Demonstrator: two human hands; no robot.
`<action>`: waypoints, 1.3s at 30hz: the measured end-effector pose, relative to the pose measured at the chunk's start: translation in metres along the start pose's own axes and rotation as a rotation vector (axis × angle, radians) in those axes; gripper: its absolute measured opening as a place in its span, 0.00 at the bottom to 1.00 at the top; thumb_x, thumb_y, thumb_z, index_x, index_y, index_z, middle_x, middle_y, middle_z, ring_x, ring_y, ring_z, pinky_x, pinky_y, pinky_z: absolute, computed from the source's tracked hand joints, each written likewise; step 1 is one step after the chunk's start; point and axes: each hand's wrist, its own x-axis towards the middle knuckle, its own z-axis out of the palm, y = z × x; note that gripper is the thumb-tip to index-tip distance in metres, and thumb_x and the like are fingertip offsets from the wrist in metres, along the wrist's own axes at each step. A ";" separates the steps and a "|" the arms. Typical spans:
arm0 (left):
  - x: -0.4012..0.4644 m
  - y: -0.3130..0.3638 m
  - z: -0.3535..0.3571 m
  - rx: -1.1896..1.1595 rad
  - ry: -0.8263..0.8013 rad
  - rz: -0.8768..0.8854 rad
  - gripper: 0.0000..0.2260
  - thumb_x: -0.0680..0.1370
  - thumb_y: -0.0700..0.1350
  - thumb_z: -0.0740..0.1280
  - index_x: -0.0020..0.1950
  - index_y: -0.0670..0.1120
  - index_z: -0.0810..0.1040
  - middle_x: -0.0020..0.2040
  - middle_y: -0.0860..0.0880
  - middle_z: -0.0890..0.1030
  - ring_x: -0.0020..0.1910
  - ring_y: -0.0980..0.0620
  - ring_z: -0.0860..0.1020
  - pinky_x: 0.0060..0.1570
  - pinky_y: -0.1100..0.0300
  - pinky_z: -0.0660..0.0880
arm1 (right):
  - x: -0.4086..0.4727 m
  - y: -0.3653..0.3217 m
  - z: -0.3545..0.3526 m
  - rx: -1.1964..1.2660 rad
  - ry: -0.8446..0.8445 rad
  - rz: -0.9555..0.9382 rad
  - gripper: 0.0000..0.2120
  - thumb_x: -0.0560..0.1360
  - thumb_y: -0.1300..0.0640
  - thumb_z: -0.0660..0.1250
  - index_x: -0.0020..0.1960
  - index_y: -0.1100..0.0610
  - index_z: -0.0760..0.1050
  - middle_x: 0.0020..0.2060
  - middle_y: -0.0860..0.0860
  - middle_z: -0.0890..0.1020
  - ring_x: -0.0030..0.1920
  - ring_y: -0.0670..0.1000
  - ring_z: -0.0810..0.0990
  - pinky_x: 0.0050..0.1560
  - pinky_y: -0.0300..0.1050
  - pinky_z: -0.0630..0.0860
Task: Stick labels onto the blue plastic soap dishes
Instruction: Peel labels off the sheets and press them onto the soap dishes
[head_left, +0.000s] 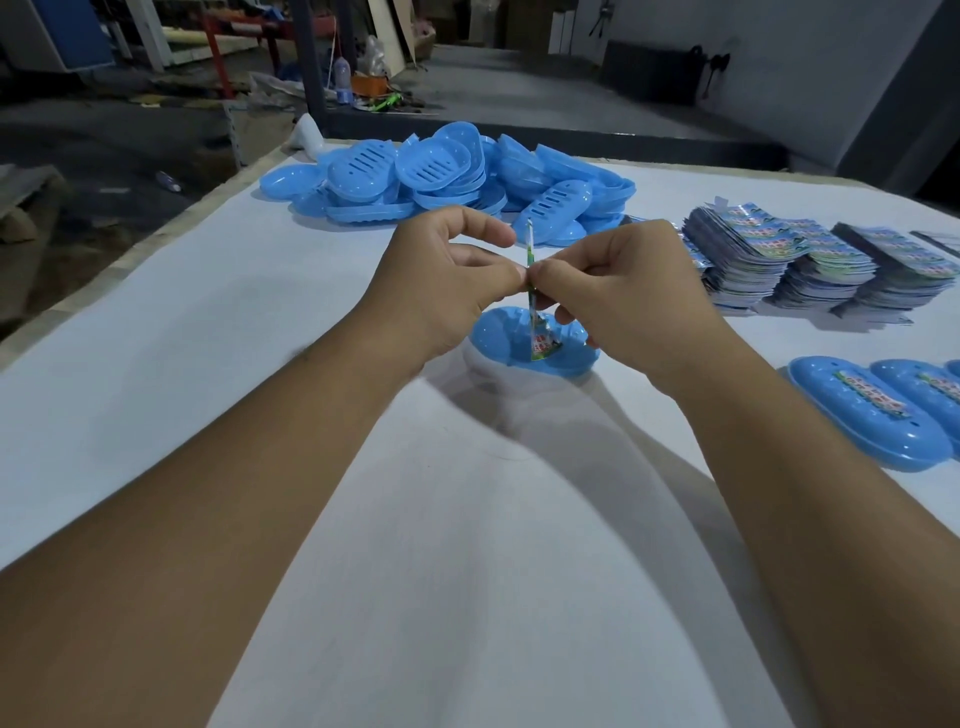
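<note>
Above a lone soap dish (535, 345) mid-table, left hand (441, 280) and right hand (618, 296) pinching one label (532, 296), bare table (156, 364) left.

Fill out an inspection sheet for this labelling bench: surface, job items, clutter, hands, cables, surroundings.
Surface: white table, wooden edge at left.
Job items: unlabelled blue soap dish lies under the hands; pile of soap dishes at the far side; label stacks at right; labelled dishes in a row at the right edge.
Clutter: nothing seen on the table beyond the job items.
Hands: left hand and right hand both pinch one label strip, held upright above the dish.
Cables: nothing seen.
Surroundings: dim workshop floor, water bottle, orange box, scattered debris.
</note>
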 end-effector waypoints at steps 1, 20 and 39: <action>0.000 0.000 0.001 0.002 0.004 0.006 0.10 0.75 0.42 0.76 0.50 0.53 0.79 0.39 0.55 0.87 0.40 0.59 0.84 0.49 0.59 0.78 | 0.000 0.000 0.001 -0.029 0.024 -0.007 0.10 0.72 0.54 0.71 0.34 0.55 0.85 0.31 0.56 0.84 0.30 0.49 0.75 0.33 0.46 0.74; 0.006 -0.003 0.001 0.050 0.161 -0.107 0.07 0.71 0.40 0.76 0.44 0.50 0.81 0.34 0.54 0.84 0.29 0.61 0.77 0.28 0.69 0.74 | 0.004 0.002 -0.003 0.144 0.040 0.238 0.10 0.74 0.57 0.68 0.37 0.56 0.85 0.32 0.49 0.86 0.30 0.42 0.82 0.24 0.34 0.73; 0.019 -0.027 -0.041 1.012 0.166 -0.213 0.06 0.77 0.51 0.67 0.50 0.51 0.79 0.50 0.49 0.83 0.47 0.45 0.80 0.40 0.55 0.70 | 0.008 0.005 -0.009 0.279 0.071 0.462 0.06 0.69 0.53 0.69 0.38 0.53 0.83 0.34 0.50 0.87 0.28 0.43 0.77 0.24 0.32 0.62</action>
